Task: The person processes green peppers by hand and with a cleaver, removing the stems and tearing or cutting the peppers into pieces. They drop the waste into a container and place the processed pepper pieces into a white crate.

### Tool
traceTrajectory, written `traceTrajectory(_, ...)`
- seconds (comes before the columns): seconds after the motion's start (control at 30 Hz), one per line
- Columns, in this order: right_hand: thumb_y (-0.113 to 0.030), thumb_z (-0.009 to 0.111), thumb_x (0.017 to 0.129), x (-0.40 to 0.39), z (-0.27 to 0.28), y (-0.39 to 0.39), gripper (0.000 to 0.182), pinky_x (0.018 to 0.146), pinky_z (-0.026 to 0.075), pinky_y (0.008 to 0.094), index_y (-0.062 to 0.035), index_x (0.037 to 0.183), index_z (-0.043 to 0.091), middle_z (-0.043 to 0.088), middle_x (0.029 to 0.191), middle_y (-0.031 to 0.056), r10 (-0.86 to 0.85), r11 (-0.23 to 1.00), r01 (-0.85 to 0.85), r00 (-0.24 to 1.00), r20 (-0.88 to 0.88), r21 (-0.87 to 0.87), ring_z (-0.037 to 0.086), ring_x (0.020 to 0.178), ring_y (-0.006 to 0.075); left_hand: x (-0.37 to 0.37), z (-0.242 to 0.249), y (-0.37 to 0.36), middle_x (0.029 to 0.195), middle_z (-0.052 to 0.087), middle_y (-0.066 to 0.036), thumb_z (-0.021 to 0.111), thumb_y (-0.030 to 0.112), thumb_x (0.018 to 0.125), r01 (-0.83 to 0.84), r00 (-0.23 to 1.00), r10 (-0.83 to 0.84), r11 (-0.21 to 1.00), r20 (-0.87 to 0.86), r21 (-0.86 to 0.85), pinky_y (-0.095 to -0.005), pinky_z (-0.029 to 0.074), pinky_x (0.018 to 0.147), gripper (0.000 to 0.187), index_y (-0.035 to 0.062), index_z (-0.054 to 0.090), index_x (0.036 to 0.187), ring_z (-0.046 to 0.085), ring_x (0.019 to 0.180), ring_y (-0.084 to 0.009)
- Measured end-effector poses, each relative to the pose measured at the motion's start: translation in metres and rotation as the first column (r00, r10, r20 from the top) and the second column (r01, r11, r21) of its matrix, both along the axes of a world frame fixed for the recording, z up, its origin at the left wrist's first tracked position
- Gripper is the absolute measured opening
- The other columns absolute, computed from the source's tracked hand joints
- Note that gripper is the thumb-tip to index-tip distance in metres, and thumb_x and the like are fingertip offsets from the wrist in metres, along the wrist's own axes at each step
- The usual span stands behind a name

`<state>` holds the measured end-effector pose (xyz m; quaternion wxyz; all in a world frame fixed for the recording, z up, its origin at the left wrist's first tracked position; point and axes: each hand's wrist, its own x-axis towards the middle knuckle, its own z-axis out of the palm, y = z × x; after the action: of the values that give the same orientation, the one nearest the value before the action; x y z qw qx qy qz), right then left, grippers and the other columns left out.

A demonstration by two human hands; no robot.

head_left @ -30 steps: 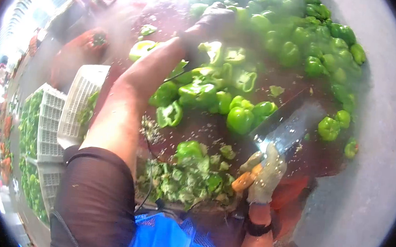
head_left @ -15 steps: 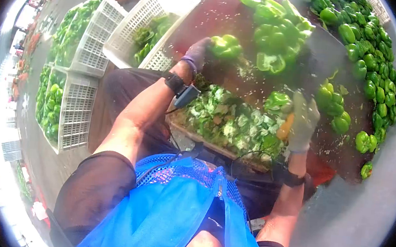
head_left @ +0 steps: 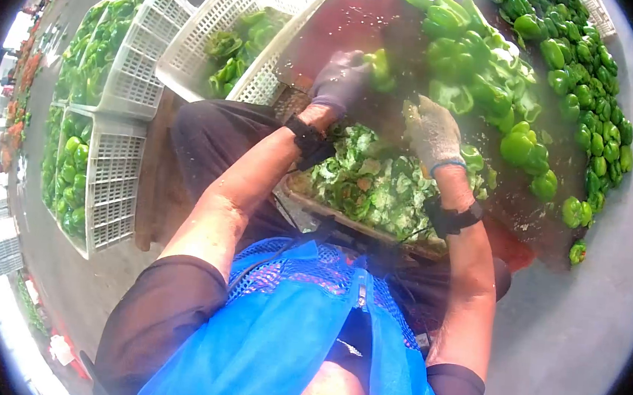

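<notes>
My left hand [head_left: 340, 81], in a purple-grey glove, is closed on a green bell pepper [head_left: 382, 71] over the dark red work surface [head_left: 347, 21]. My right hand [head_left: 432, 131] wears a pale glove and has its fingers curled, a little to the right of the pepper. A sliver of orange shows by its wrist; what the palm holds is hidden. Below both hands, a bin [head_left: 363, 228] brims with pale green pepper cores and scraps. Cut green peppers [head_left: 468, 56] lie heaped beyond my right hand.
A white crate [head_left: 181, 61] with some green peppers stands at upper left. Filled white crates [head_left: 113, 180] stand farther left. A long pile of whole green peppers [head_left: 588, 108] curves along the right. Seeds are scattered over the surface.
My right hand has moved up and left, away from the right end of the scrap bin. My left hand has shifted slightly right and now closes on the pepper.
</notes>
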<state>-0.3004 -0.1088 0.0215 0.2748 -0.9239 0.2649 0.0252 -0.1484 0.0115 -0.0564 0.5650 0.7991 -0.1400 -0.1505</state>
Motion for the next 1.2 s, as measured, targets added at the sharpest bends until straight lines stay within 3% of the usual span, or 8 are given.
traceTrajectory(0.27,-0.014,0.058,0.085,0.039,-0.005,-0.009,0.017,0.078,0.055,0.036,-0.006,0.094,0.07,0.069,0.086,0.0122,0.38,0.832,-0.468,0.872,-0.308,-0.298,0.068,0.087,0.0278,-0.009,0.011,0.004,0.11,0.066,-0.013,0.063,0.016,0.082,0.059,0.998,-0.059,0.998,-0.017,0.015,-0.028,0.049,0.084,0.041,-0.0013,0.059,0.119,0.062,0.099,-0.0183)
traceTrajectory(0.33,-0.016,0.064,0.078,0.057,-0.014,-0.017,0.022,0.08,0.053,0.0395,-0.0025,0.096,0.067,0.066,0.09,0.0144,0.542,0.606,-0.712,0.696,-0.47,-0.356,0.065,0.091,0.0278,-0.01,0.033,0.007,0.11,0.066,-0.013,0.062,0.016,0.081,0.12,0.992,-0.115,0.981,-0.043,0.154,-0.0281,0.049,0.083,0.041,-0.0009,0.058,0.119,0.062,0.097,-0.0184)
traceTrajectory(0.4,-0.021,0.063,0.083,0.056,0.005,-0.017,0.023,0.075,0.054,0.0354,-0.0021,0.097,0.066,0.067,0.089,0.0123,0.2,0.975,-0.156,0.928,-0.314,0.159,0.066,0.083,0.0244,0.006,-0.007,0.006,0.108,0.066,-0.012,0.061,0.017,0.08,0.134,0.979,-0.14,0.99,-0.146,-0.05,-0.0287,0.049,0.083,0.043,-0.0008,0.058,0.119,0.061,0.096,-0.0182)
traceTrajectory(0.5,-0.025,0.06,0.089,0.037,0.007,-0.026,0.024,0.06,0.054,0.0322,-0.0018,0.095,0.062,0.066,0.072,0.0104,0.064,0.932,-0.052,0.998,-0.02,0.359,0.065,0.064,0.0213,-0.003,0.029,0.0,0.096,0.065,-0.009,0.053,0.012,0.08,0.084,0.964,-0.128,0.978,-0.232,-0.191,-0.031,0.05,0.075,0.032,0.0005,0.061,0.109,0.061,0.084,-0.017)
traceTrajectory(0.57,-0.025,0.06,0.089,0.0,0.018,-0.03,0.025,0.054,0.053,0.0317,-0.0013,0.095,0.06,0.065,0.066,0.0101,-0.3,0.581,0.109,0.95,0.088,0.806,0.064,0.056,0.0208,0.021,-0.015,-0.003,0.096,0.064,-0.008,0.056,0.011,0.082,0.086,0.95,-0.166,0.953,-0.263,-0.29,-0.0305,0.051,0.074,0.028,-0.0004,0.061,0.106,0.061,0.083,-0.0159)
traceTrajectory(0.87,-0.037,0.055,0.091,-0.217,0.037,-0.102,0.031,0.044,0.052,0.0353,-0.0077,0.082,0.059,0.061,0.062,0.0071,-0.98,0.195,0.095,-0.016,0.197,0.976,0.059,0.048,0.0212,0.02,-0.016,0.004,0.103,0.063,-0.01,0.06,0.014,0.088,0.139,0.924,-0.246,0.929,-0.293,-0.343,-0.0325,0.049,0.086,0.03,0.0,0.057,0.114,0.06,0.093,-0.0187)
traceTrajectory(1.0,-0.048,0.048,0.091,-0.298,-0.039,-0.165,0.045,0.053,0.052,0.0445,-0.0061,0.079,0.058,0.059,0.061,0.0092,-0.968,-0.022,-0.055,-0.247,-0.035,0.998,0.059,0.054,0.0289,0.052,-0.046,0.001,0.101,0.064,-0.007,0.058,0.015,0.09,0.194,0.947,-0.247,0.95,-0.208,-0.244,-0.0307,0.05,0.082,0.025,0.001,0.06,0.111,0.06,0.09,-0.016)
traceTrajectory(1.2,-0.043,0.049,0.092,-0.316,-0.089,-0.215,0.041,0.053,0.052,0.0453,-0.0042,0.082,0.059,0.061,0.067,0.0112,-0.918,0.098,0.068,-0.378,0.117,0.993,0.06,0.056,0.0284,0.056,-0.039,-0.014,0.101,0.064,-0.007,0.055,0.017,0.094,0.308,0.947,-0.316,0.945,-0.062,-0.106,-0.0308,0.05,0.083,0.023,0.0015,0.062,0.11,0.061,0.09,-0.0159)
